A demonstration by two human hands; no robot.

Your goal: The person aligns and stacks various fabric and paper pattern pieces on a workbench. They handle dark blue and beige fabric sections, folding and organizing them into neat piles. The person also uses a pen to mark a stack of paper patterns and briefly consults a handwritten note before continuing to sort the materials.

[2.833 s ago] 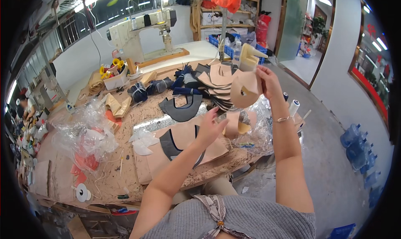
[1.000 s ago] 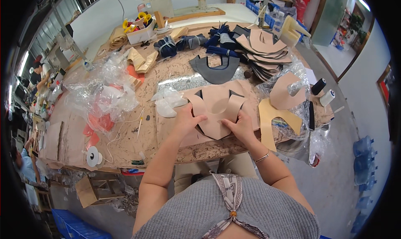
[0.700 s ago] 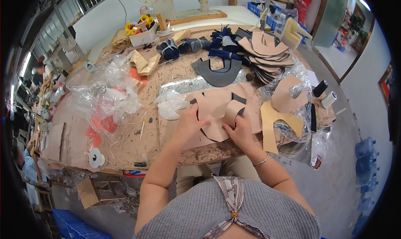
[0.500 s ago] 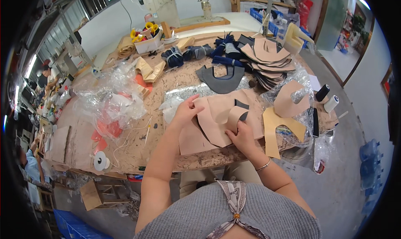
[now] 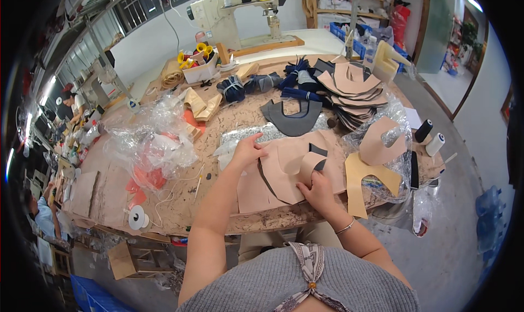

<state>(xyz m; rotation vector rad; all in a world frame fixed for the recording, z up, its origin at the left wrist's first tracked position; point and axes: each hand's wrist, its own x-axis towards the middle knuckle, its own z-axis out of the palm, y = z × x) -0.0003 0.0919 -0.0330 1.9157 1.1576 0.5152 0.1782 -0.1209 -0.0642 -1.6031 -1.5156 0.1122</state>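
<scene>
A beige U-shaped shoe-upper piece [image 5: 284,167] with a dark underside lies in front of me, on top of a larger flat beige sheet [image 5: 251,194]. My right hand [image 5: 319,194] pinches one curled-up arm of the piece, thumb on top. Dark lining shows at that arm's tip and at the other arm. My left hand [image 5: 249,151] rests at the piece's upper left edge, fingers stretched out and apart; its fingertips touch or hover just above the edge. Beyond them lies a dark grey U-shaped piece [image 5: 295,123].
Stacked beige and black uppers [image 5: 355,88] stand far right, beside tied navy bundles [image 5: 232,88]. Clear plastic film [image 5: 150,132] covers the table's left. A tan cut-out [image 5: 357,183], thread cones [image 5: 435,144] and a white spool [image 5: 138,218] lie around. A sewing machine [image 5: 240,17] stands behind.
The whole view has shifted slightly, so the table sits lower and further right in it. Both hands keep nearly the same places on the upper piece.
</scene>
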